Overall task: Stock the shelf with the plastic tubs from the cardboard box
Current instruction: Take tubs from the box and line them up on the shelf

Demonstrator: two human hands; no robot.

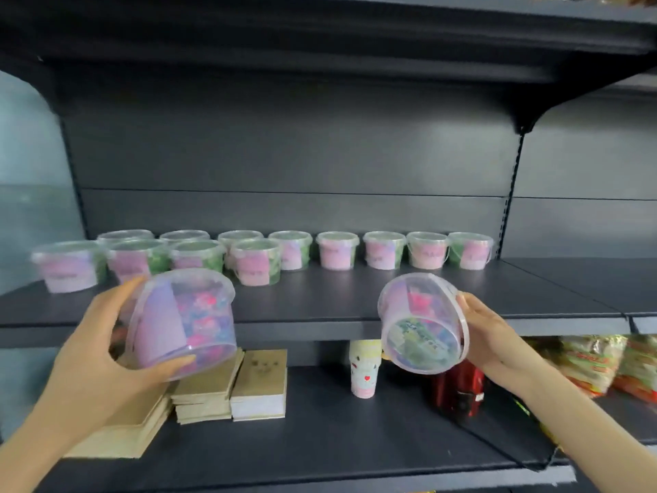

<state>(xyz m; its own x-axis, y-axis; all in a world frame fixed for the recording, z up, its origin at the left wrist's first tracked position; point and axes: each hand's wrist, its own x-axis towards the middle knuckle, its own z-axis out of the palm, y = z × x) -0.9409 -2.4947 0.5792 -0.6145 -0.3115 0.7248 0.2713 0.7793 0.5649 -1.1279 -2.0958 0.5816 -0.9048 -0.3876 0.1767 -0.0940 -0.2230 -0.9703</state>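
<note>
Hands [93,354] [492,338] aloft, one tub [177,323] [421,325] apiece

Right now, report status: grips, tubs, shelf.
Left grip holds left tub. Right grip holds right tub, tilted. Neither on shelf yet. Front right of shelf bare.

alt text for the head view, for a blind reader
The left hand grips a near-upright tub and the right hand a tilted tub, both clear plastic, before a dark shelf. Behind them, rows of tubs stand on it.
</note>
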